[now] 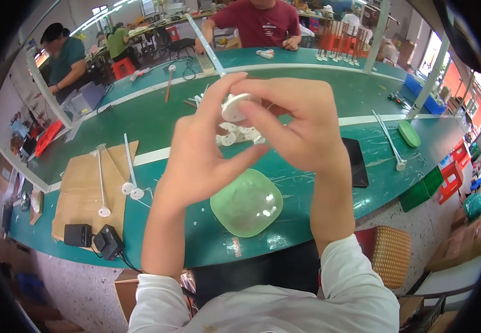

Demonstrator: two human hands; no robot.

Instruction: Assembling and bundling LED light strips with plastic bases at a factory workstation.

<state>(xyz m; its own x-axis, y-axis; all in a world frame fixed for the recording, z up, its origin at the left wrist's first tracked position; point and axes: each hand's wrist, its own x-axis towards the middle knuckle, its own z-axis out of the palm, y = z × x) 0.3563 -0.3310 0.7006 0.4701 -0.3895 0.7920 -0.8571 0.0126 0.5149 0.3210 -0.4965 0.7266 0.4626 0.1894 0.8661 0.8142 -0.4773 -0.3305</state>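
A round white disc (233, 109) is raised over the table in front of me, at the lower end of a long pale blue strip (206, 47) that slants up and away. My right hand (299, 119) pinches the disc, its thumb pressed on the face. Curled behind the disc and the strip's lower end are the fingers of my left hand (196, 152), with its thumb stretched out below. Beyond my hands lies a pile of white round parts (238, 135), partly hidden. Below them stands a light green bowl (246, 225); its small grey contents are too blurred to name.
Rods with white disc ends lie on cardboard (77, 183) at left, by two black boxes (107, 242). A black tablet (355, 162), another strip (387, 136) and a green dish (409, 134) are at right. Opposite, a person in dark red (260, 25) works.
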